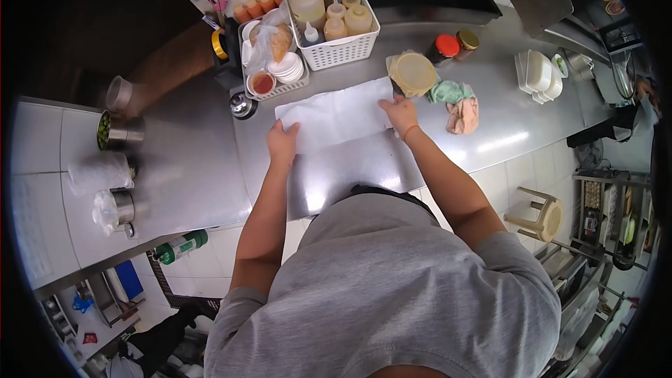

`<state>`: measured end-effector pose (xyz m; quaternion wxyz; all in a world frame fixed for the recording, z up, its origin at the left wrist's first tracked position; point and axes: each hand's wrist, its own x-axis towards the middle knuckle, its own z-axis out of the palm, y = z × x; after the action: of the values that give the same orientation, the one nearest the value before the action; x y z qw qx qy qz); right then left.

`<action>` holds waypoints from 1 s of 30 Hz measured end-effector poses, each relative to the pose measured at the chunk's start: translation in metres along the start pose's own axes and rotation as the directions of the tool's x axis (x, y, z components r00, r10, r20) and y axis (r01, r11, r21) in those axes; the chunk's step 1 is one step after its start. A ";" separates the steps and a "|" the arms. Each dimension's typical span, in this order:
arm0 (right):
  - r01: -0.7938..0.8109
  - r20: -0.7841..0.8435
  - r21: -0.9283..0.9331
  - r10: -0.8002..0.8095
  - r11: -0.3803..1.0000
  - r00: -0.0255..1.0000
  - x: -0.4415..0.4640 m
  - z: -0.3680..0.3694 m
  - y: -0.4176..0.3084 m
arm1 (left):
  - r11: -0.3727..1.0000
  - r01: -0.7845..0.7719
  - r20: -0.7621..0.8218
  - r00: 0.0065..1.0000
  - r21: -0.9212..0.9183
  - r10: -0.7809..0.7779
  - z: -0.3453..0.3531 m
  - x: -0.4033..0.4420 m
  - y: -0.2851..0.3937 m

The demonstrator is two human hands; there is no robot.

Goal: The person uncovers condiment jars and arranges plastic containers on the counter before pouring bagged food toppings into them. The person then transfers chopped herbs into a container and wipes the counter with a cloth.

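A white sheet of paper [336, 115] is stretched between my two hands, over the steel counter [189, 168]. My left hand [282, 143] pinches its left edge, thumb on top. At the right edge, my right hand [401, 116] grips the sheet in the same way; the fingers underneath are hidden. Just beyond my right hand stands a round tub with a beige lid [411, 73]. Beside it lie a crumpled green cloth [450, 91] and a pinkish cloth [463, 115].
A white basket [343, 52] of sauce bottles and a smaller tray [290, 89] with lids stand at the back. Two jars, red-lidded [446, 46] and yellow-lidded [467, 40], are behind the tub. White foam containers [538, 73] sit right; metal pots [120, 131] stand left.
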<state>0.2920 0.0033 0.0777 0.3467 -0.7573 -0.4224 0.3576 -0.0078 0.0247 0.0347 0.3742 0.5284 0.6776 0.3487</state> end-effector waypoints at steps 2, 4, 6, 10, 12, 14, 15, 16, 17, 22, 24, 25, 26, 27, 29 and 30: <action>0.067 -0.061 -0.078 -0.072 0.995 0.996 0.008 0.005 0.016 | 0.994 -0.040 -0.044 0.998 0.106 0.045 -0.005 0.007 -0.004; 0.060 -0.028 -0.167 -0.065 0.984 0.997 0.000 0.001 0.010 | 0.979 -0.056 -0.066 0.995 0.194 0.070 -0.014 0.010 -0.004; 0.037 -0.001 -0.227 -0.039 0.973 0.999 -0.009 -0.002 0.007 | 0.980 -0.017 -0.026 0.999 0.196 0.023 -0.023 0.009 0.001; 0.009 -0.025 -0.252 -0.016 0.968 1.000 -0.012 -0.002 0.008 | 0.961 0.039 -0.012 0.999 0.274 -0.037 -0.026 0.013 0.005; 0.022 -0.055 -0.258 -0.038 0.966 0.998 -0.012 -0.001 0.011 | 0.969 -0.015 -0.064 0.997 0.245 0.031 -0.023 0.013 -0.001; 0.048 -0.074 -0.276 -0.071 0.960 0.995 -0.011 0.002 0.016 | 0.973 -0.047 -0.078 0.995 0.225 0.066 -0.022 0.014 -0.008; 0.044 -0.079 -0.271 -0.067 0.962 0.995 -0.011 0.002 0.015 | 0.975 -0.051 -0.068 0.995 0.218 0.067 -0.023 0.012 -0.006; 0.040 -0.083 -0.267 -0.064 0.963 0.994 -0.013 0.003 0.015 | 0.976 -0.055 -0.057 0.996 0.210 0.069 -0.023 0.011 -0.004; 0.037 -0.087 -0.263 -0.062 0.964 0.994 -0.013 0.003 0.014 | 0.975 -0.062 -0.075 0.994 0.214 0.080 -0.023 0.009 -0.001; 0.081 -0.103 -0.297 -0.116 0.951 0.988 -0.017 0.005 0.009 | 0.958 -0.085 -0.127 0.984 0.274 0.124 -0.024 0.005 0.004; 0.086 -0.100 -0.310 -0.123 0.947 0.987 -0.017 0.005 0.007 | 0.960 -0.082 -0.138 0.983 0.269 0.122 -0.023 0.004 0.003; 0.075 -0.094 -0.321 -0.110 0.944 0.990 -0.017 0.005 0.007 | 0.960 -0.080 -0.141 0.983 0.267 0.121 -0.023 0.003 0.003; 0.062 -0.088 -0.330 -0.097 0.942 0.991 -0.017 0.005 0.008 | 0.955 -0.060 -0.126 0.987 0.290 0.100 -0.023 0.003 0.004; 0.071 -0.106 -0.336 -0.113 0.939 0.988 -0.016 0.006 0.011 | 0.949 -0.041 -0.110 0.991 0.314 0.079 -0.024 0.001 0.012; 0.094 -0.141 -0.346 -0.151 0.934 0.978 -0.014 0.009 0.015 | 0.912 -0.072 -0.132 0.982 0.403 0.136 -0.021 -0.002 0.017; 0.072 -0.163 -0.364 -0.140 0.929 0.977 -0.017 0.008 0.010 | 0.875 -0.116 -0.161 0.963 0.469 0.214 -0.019 -0.004 0.018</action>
<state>0.2827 -0.0145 0.0694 0.2607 -0.8135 -0.4863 0.1837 -0.0152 0.0233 0.0599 0.1356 0.6182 0.7277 0.2644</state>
